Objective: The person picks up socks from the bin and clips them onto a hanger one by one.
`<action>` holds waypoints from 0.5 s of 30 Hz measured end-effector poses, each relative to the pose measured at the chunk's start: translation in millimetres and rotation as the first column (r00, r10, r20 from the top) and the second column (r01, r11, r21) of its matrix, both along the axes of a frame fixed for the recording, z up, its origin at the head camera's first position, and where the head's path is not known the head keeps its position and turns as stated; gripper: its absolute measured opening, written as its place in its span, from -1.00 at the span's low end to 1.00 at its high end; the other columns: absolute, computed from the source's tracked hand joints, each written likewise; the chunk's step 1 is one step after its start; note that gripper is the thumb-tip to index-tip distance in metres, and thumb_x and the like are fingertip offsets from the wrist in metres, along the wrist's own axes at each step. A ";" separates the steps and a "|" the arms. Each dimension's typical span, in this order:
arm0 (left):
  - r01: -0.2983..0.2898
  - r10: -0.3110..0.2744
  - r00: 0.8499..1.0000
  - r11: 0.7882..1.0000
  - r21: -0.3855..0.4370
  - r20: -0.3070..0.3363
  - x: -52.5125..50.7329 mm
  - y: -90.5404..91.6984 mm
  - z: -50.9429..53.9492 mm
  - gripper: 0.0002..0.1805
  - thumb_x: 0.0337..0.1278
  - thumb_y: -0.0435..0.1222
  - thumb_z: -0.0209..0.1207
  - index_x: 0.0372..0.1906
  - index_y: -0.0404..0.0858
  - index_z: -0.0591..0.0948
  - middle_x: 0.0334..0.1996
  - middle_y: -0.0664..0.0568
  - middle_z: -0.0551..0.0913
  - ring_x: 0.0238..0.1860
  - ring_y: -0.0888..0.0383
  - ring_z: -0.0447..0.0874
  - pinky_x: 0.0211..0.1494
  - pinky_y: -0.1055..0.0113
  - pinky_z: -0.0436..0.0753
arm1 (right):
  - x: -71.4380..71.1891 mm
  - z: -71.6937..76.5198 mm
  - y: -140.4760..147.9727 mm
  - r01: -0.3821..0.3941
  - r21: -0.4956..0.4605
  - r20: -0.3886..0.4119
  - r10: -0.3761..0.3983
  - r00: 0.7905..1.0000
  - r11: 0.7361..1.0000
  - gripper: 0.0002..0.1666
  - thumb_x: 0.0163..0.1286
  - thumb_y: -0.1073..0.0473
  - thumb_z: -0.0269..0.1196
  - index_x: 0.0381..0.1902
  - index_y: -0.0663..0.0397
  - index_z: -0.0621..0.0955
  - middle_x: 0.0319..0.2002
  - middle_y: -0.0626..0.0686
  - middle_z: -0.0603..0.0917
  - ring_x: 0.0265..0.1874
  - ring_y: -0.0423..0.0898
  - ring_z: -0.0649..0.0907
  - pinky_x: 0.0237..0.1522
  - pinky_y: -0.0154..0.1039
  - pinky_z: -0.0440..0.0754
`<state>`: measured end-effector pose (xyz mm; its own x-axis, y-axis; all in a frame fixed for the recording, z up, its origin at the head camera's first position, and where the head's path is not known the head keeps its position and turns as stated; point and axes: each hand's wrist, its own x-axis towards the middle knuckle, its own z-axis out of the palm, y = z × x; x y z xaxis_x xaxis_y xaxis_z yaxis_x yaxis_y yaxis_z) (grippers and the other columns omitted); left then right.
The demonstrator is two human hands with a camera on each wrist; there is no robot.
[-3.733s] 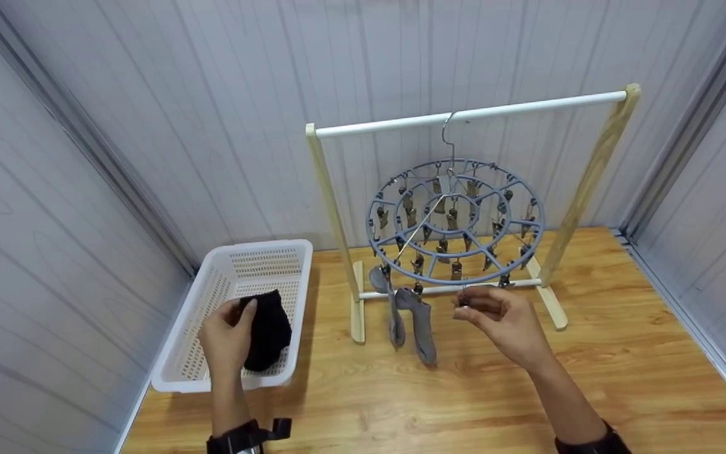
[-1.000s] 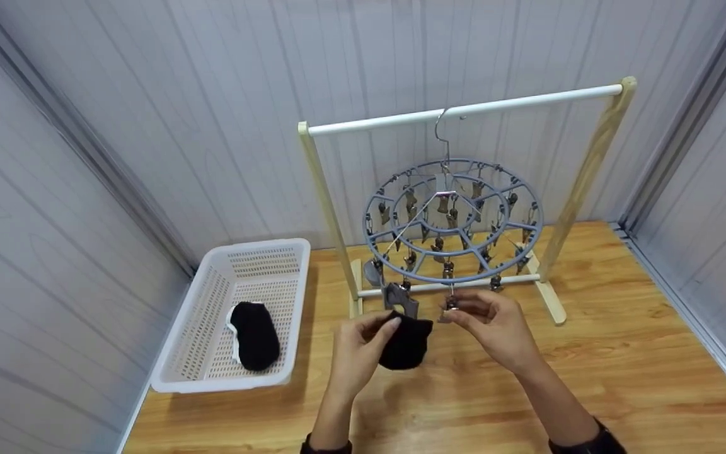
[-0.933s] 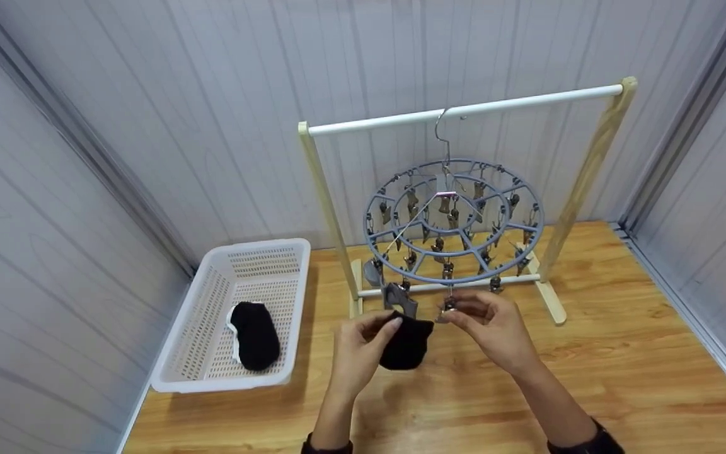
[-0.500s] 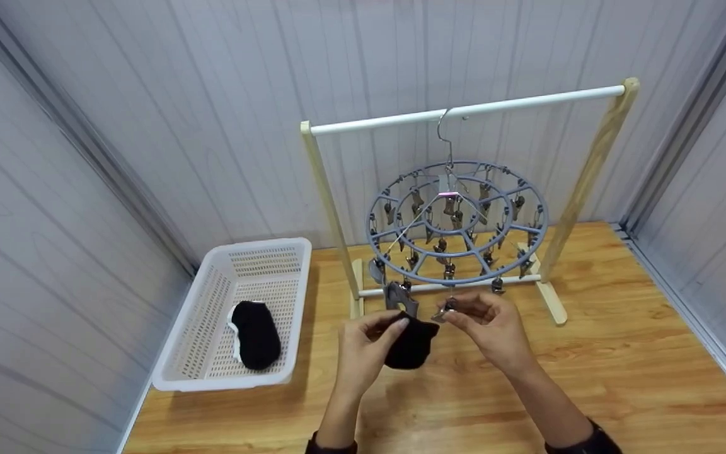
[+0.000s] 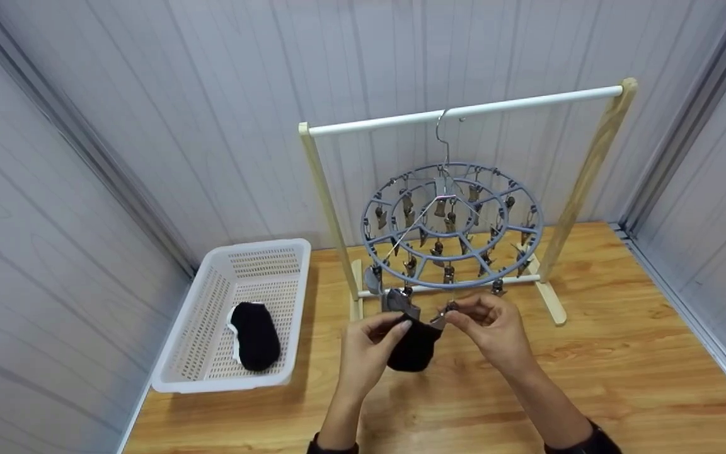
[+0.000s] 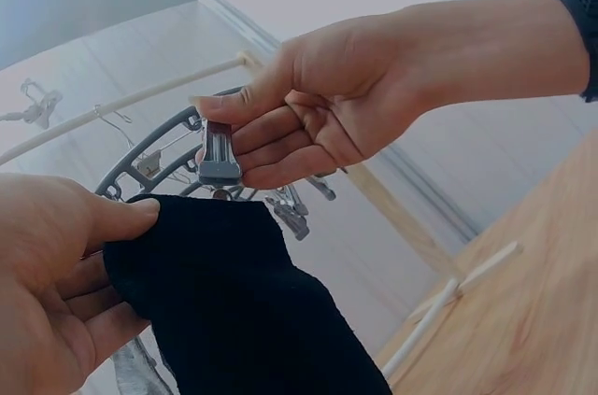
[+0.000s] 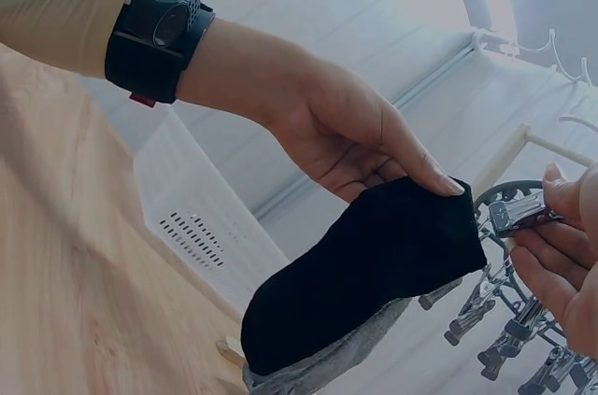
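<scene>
My left hand (image 5: 366, 350) pinches a black sock (image 5: 412, 350) by the corner of its cuff; the sock hangs down below the fingers. Just to the right, my right hand (image 5: 492, 328) holds a metal clothes clip (image 6: 220, 154) between thumb and fingers. That clip hangs from the front of a round blue-grey drying hanger (image 5: 454, 285). In the right wrist view, the clip's end is close to the cuff's free corner; whether it touches cannot be told. Grey socks (image 5: 401, 304) hang from clips at the hanger's left front, partly behind the black sock.
A wooden stand with a white bar (image 5: 530, 103) carries the hanger by its hook. Several other clips dangle around the rings. At left, a white basket (image 5: 230, 386) holds a black sock (image 5: 257, 337) with something white beneath. Panel walls surround the wooden table (image 5: 640, 378).
My left hand lifted the black sock from the basket and brought it right, beside the clip. In the last second, sock and clip came closer. My right hand kept hold of the clip.
</scene>
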<state>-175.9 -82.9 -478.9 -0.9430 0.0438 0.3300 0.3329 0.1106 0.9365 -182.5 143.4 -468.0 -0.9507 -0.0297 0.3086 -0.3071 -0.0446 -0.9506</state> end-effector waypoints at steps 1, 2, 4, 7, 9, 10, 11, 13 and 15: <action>0.004 -0.004 1.000 1.000 0.003 -0.003 -0.1 0.2 -0.2 -0.87 0.28 -0.34 0.45 -0.13 -0.29 0.85 -0.19 -0.04 0.85 -0.20 0.11 0.84 -0.07 0.28 0.79 | 0.0 0.0 0.2 -0.003 -0.010 -0.003 0.003 1.000 1.000 -0.86 0.29 0.53 0.44 -0.21 0.40 0.70 -0.26 0.15 0.84 -0.31 -0.04 0.82 -0.20 -0.28 0.77; 0.009 -0.009 1.000 1.000 0.010 -0.008 0.2 0.5 -0.1 -0.87 0.28 -0.35 0.45 -0.13 -0.29 0.85 -0.19 -0.04 0.85 -0.20 0.10 0.84 -0.07 0.28 0.79 | -0.2 -0.2 0.4 -0.009 -0.022 -0.009 0.009 1.000 1.000 -0.86 0.28 0.54 0.43 -0.22 0.42 0.69 -0.26 0.15 0.84 -0.31 -0.05 0.82 -0.20 -0.28 0.77; 0.018 -0.017 1.000 1.000 0.022 -0.011 0.6 0.9 0.0 -0.88 0.28 -0.35 0.45 -0.13 -0.29 0.85 -0.19 -0.05 0.85 -0.21 0.10 0.84 -0.07 0.27 0.79 | -0.8 -0.9 0.6 -0.014 -0.042 -0.016 0.013 1.000 0.999 -0.87 0.28 0.56 0.42 -0.24 0.44 0.69 -0.28 0.15 0.84 -0.32 -0.05 0.82 -0.21 -0.27 0.78; 0.027 -0.026 1.000 0.999 0.038 -0.005 1.0 1.8 0.4 -0.87 0.27 -0.36 0.45 -0.13 -0.30 0.85 -0.19 -0.05 0.85 -0.21 0.10 0.84 -0.08 0.27 0.79 | -1.8 -1.7 0.5 -0.021 -0.066 -0.021 0.019 1.000 0.998 -0.89 0.28 0.57 0.41 -0.26 0.47 0.67 -0.30 0.14 0.84 -0.32 -0.07 0.83 -0.21 -0.27 0.78; 0.030 -0.030 1.000 0.999 0.045 0.003 1.3 2.5 0.6 -0.87 0.27 -0.36 0.45 -0.13 -0.30 0.84 -0.19 -0.06 0.85 -0.21 0.10 0.84 -0.08 0.28 0.79 | -2.2 -2.3 0.4 -0.019 -0.066 -0.022 0.018 1.000 0.998 -0.90 0.28 0.57 0.41 -0.27 0.47 0.67 -0.30 0.13 0.84 -0.33 -0.07 0.82 -0.22 -0.27 0.78; 0.030 -0.031 0.999 0.999 0.046 0.008 1.5 3.0 1.0 -0.87 0.28 -0.36 0.45 -0.13 -0.31 0.84 -0.19 -0.06 0.85 -0.22 0.11 0.84 -0.09 0.28 0.79 | -2.2 -2.4 0.2 -0.022 -0.066 -0.025 0.020 0.999 0.998 -0.90 0.29 0.57 0.41 -0.27 0.47 0.67 -0.30 0.13 0.84 -0.33 -0.07 0.83 -0.23 -0.27 0.77; 0.032 -0.032 0.999 0.998 0.047 0.012 1.6 3.6 1.2 -0.87 0.28 -0.36 0.45 -0.12 -0.31 0.84 -0.19 -0.06 0.85 -0.22 0.11 0.84 -0.09 0.29 0.78 | -2.3 -2.5 0.2 -0.026 -0.066 -0.028 0.024 0.999 0.997 -0.91 0.29 0.56 0.41 -0.28 0.46 0.68 -0.30 0.13 0.84 -0.33 -0.08 0.83 -0.23 -0.27 0.77; 0.035 -0.036 0.999 0.998 0.048 0.016 2.2 4.3 1.9 -0.86 0.29 -0.36 0.44 -0.11 -0.33 0.84 -0.18 -0.08 0.85 -0.21 0.11 0.84 -0.08 0.30 0.78 | -2.5 -3.1 0.2 -0.034 -0.066 -0.031 0.032 0.999 0.997 -0.91 0.30 0.56 0.41 -0.28 0.46 0.68 -0.30 0.14 0.84 -0.34 -0.08 0.83 -0.24 -0.27 0.77; 0.036 -0.037 0.999 0.998 0.048 0.014 2.6 4.7 2.1 -0.85 0.29 -0.36 0.44 -0.10 -0.35 0.83 -0.17 -0.09 0.85 -0.20 0.12 0.83 -0.08 0.30 0.78 | -2.6 -3.5 0.4 -0.053 -0.075 -0.037 0.051 0.998 0.996 -0.92 0.31 0.55 0.40 -0.27 0.48 0.67 -0.30 0.16 0.84 -0.33 -0.07 0.83 -0.24 -0.28 0.77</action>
